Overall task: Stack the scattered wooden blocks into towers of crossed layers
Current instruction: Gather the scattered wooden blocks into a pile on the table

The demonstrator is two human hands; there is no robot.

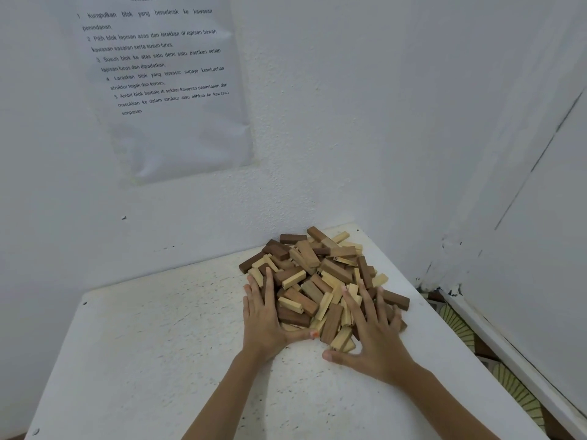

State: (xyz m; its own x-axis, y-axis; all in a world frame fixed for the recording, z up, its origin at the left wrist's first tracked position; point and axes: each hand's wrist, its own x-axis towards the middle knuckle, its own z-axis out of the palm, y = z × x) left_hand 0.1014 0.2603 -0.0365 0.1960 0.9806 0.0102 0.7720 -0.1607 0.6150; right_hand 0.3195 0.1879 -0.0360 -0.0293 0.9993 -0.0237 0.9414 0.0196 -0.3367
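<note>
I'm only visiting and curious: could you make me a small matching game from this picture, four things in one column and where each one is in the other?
Things
1. white printed paper sheet
2. heap of light and dark wooden blocks
3. person's left hand
4. person's right hand

Places
A. spread over the heap's right side
B. on the wall, upper left
C. flat against the heap's left edge
D. far right corner of the white table

Pairs: 1-B, 2-D, 3-C, 4-A
</note>
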